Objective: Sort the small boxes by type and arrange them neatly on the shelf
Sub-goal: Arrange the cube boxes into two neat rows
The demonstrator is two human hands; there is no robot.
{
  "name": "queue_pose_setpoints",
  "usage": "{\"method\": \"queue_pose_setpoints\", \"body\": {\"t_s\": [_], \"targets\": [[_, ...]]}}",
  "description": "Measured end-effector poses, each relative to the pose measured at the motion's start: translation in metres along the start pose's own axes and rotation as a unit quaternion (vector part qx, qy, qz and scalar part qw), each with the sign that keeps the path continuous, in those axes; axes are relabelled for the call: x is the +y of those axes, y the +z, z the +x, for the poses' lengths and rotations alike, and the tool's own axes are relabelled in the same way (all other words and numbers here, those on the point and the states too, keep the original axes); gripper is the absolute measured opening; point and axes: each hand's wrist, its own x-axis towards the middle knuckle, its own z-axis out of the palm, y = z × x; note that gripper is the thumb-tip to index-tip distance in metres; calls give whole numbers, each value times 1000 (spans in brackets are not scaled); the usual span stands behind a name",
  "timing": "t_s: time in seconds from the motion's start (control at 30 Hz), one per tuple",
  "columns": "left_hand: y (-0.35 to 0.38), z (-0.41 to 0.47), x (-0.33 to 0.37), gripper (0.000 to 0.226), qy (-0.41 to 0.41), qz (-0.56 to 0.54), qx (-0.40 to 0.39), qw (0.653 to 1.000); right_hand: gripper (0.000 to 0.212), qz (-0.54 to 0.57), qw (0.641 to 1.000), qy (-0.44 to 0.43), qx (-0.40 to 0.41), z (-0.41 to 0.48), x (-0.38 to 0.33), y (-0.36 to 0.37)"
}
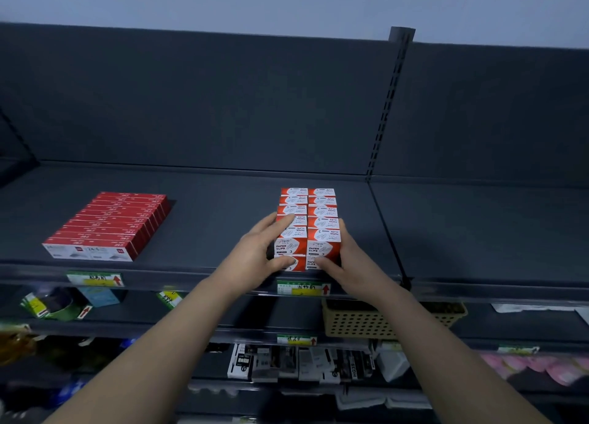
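As left grip (255,253) presses, boxes (321,223) abut right grip (352,259).

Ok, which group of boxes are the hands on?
The white-and-red paper clip boxes, flanked by the left hand and right hand; the all-red boxes sit untouched.

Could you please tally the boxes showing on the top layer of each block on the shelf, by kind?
Staple boxes: about 10
Paper clip boxes: 10, in two rows of 5
Total: about 20; anything underneath is mostly hidden.
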Motion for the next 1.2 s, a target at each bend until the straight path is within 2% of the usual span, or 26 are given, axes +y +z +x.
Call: {"method": "queue_pose_setpoints", "body": {"t_s": [0.33,0.43,0.57,0.73,0.83,1.0,1.2], "targets": [[-4,2,2,79,14,57,-1,998,71,-51,999,17,0,-4,-8,-2],[-8,0,1,94,8,72,1,997,73,-40,999,30,-11,-9,-12,-10],[-16,0,7,116,-29,53,6,998,92,-38,998,39,-18,-19,-18,-24],[-19,5,10,128,-108,-42,-22,993,93,-12,998,51,-23,-15,-27,-36],[-16,8,14,116,-138,-116,-2,984,83,36,998,51,-31,-11,-33,-37],[-9,10,32,63,-111,-109,-46,987,90,60,996,33,-50,1,-28,-23],[-16,11,42,51,-107,-83,-43,990,82,3,998,26,-52,-1,-37,-35]]}}
